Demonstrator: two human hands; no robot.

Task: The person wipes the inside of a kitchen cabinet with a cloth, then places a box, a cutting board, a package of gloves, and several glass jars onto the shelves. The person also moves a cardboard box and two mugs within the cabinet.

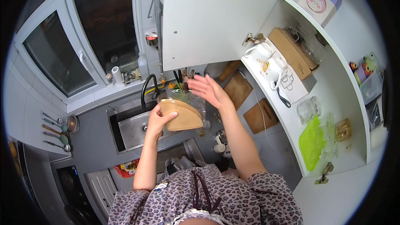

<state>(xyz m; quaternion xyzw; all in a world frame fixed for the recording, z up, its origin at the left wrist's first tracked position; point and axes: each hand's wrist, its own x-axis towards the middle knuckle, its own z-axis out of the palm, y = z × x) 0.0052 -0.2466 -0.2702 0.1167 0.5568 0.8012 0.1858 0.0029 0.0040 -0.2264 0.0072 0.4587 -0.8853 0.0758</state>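
Note:
My left hand (158, 120) grips a stack of tan cone-shaped paper filters (184, 117), which look like coffee filters, with the thumb across their front. A clear plastic bag (198, 100) surrounds them and stands out past their upper right edge. Slightly blurred, my right hand (207, 91) is raised above the bag with its fingers apart and nothing in it. Both hands are over the grey counter, beside the steel sink (134, 131). The bag hides part of the counter behind it.
At right, an opened wall cupboard (290, 112) holds white mugs (275, 68), a cardboard box (293, 53), glass jars (308, 109) and a green lid (312, 143). Its door (215, 22) juts out overhead. Cutting boards (261, 115) lean by the wall. A black faucet (145, 90) rises behind the sink.

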